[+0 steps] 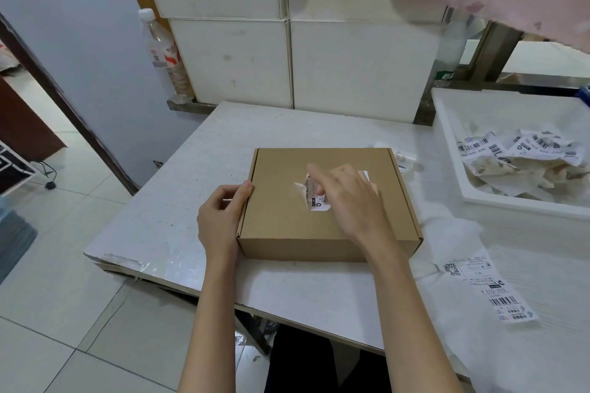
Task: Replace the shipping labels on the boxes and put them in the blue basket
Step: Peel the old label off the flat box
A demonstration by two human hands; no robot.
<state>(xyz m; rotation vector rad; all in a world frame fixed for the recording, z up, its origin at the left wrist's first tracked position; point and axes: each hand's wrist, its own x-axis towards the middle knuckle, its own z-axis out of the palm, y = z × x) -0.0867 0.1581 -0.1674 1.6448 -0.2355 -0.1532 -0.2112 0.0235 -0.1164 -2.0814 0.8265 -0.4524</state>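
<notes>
White table [178, 188], tiled floor [79, 233].

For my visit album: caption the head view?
Left hand steadies cardboard box; right hand picks at its label.

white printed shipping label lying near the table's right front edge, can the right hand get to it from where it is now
Probably yes. The white printed shipping label lies flat and uncovered on the white table, right of the brown cardboard box. Nothing stands between it and the right hand, which is on the box's old label.
</notes>
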